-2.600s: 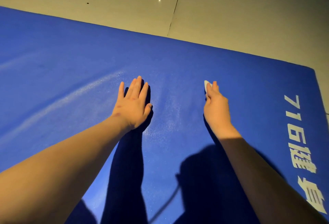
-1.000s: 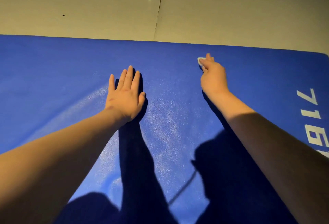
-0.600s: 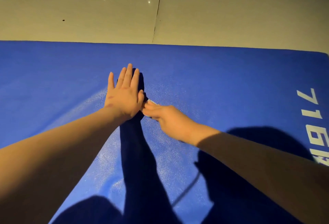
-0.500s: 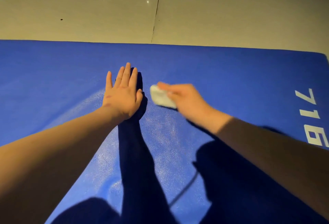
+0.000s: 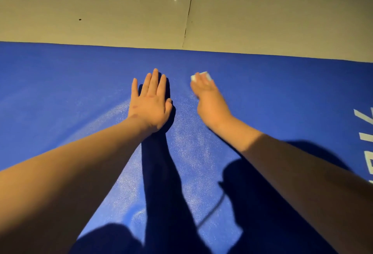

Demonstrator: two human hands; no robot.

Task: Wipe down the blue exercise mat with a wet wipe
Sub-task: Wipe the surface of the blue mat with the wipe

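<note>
Both bare forearms reach forward, the left hand lying flat, palm down with fingers straight and close together, the right hand near it, slightly blurred, fingers bent over a wet wipe held beneath them

Mat fills lower frame, floor above. Left hand lies on mat at centre; right hand beside it, atop wipe (partly hidden).

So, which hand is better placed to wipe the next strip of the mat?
The right hand: it holds the wet wipe down on the blue mat, near the far edge. The left hand lies flat on the mat with straight fingers and holds nothing, so it probably serves as support.
</note>
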